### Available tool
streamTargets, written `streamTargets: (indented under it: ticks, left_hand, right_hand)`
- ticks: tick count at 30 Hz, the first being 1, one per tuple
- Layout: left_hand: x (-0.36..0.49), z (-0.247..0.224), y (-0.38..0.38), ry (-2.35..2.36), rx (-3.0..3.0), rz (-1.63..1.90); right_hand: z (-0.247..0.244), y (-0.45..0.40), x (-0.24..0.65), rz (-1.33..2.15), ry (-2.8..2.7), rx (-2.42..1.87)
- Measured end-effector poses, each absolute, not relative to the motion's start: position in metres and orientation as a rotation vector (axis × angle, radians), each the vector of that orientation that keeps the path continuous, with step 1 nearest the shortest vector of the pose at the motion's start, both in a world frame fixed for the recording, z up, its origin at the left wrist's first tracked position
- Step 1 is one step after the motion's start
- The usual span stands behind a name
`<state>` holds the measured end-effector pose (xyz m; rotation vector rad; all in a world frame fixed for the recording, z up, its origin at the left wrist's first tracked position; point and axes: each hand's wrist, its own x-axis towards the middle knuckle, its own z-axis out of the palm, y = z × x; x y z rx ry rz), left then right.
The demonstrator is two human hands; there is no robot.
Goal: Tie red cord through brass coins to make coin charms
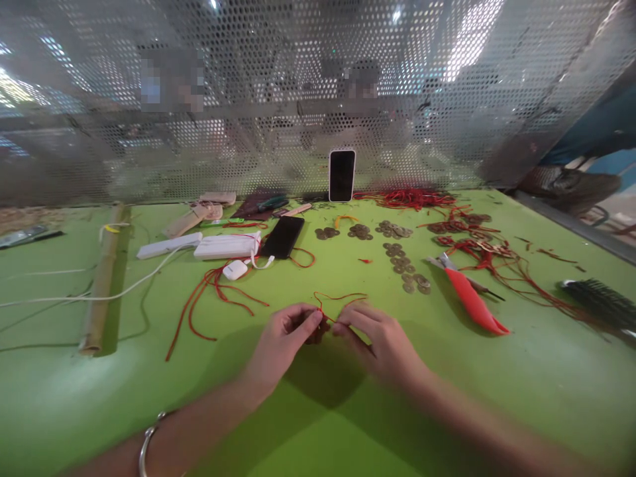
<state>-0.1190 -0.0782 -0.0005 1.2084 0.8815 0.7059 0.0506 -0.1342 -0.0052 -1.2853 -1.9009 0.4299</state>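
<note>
1. Red cord [318, 301], thin, in both hands near the middle of the worktop's [517, 391] near edge. It loops up off a small brown piece [314, 336]; a tail trails toward the far edge.
2. Left hand [283, 338]: thumb and fingers closed on the brown piece where the cord meets it. Piece mostly hidden, can't make out its make-up.
3. Right hand [380, 334]: fingertips pinched together on the cord, just right of the brown piece.
4. Handling, my read: cord is light, limp, maybe slick; pulls fine, won't push. Grip it close to the piece, thumb against fingertip. Brown piece looks light and stiffer; hold by its sides, leave the cord exit free.
5. Next out: coin-like discs [395, 255] in groups, between the hands and the far edge. Loose red cords [191, 305] left of the hands. Red-handled tool [472, 301] to the right.
6. Outer ring: red cord tangle [477, 245] toward the far right corner, black brush [599, 301] by the right edge, upright phone [342, 175] at the far edge, bamboo tube [102, 285] toward the left edge.
</note>
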Motion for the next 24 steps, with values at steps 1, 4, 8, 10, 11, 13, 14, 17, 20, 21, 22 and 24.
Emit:
streamTargets:
  ticks: [1,4,8,10,11,13,14,17,20,21,22,24]
  left_hand:
    - [-0.119,0.000,-0.079,0.880,1.211,0.712]
    - [-0.118,0.001,-0.078,0.880,1.214,0.751]
    - [-0.118,0.001,-0.073,0.905,1.214,0.812]
    - [-0.120,0.002,-0.070,0.917,1.209,0.840]
    - [-0.120,0.002,-0.069,0.919,1.203,0.851]
    - [-0.121,0.002,-0.068,0.919,1.191,0.856]
    - [-0.122,0.002,-0.068,0.919,1.182,0.860]
    - [-0.121,0.000,-0.069,0.909,1.150,0.857]
    - [-0.120,0.000,-0.071,0.907,1.119,0.842]
    - [-0.120,0.000,-0.071,0.912,1.116,0.836]
    - [-0.119,0.001,-0.072,0.919,1.120,0.828]
    - [-0.119,0.002,-0.072,0.932,1.138,0.811]
  right_hand:
    - [-0.005,-0.135,0.050,0.454,-1.905,-1.282]
    - [-0.005,-0.136,0.047,0.522,-1.921,-1.280]
    - [-0.004,-0.136,0.046,0.563,-1.920,-1.295]
    - [-0.004,-0.137,0.046,0.563,-1.918,-1.300]
    - [-0.003,-0.137,0.046,0.564,-1.917,-1.303]
    - [-0.002,-0.136,0.046,0.570,-1.915,-1.312]
    - [-0.002,-0.136,0.046,0.574,-1.916,-1.317]
    - [-0.001,-0.134,0.046,0.587,-1.928,-1.332]
    - [-0.005,-0.134,0.046,0.604,-1.937,-1.346]
    - [-0.006,-0.134,0.047,0.609,-1.942,-1.349]
    - [-0.007,-0.134,0.047,0.610,-1.947,-1.350]
    - [-0.008,-0.134,0.047,0.609,-1.959,-1.343]
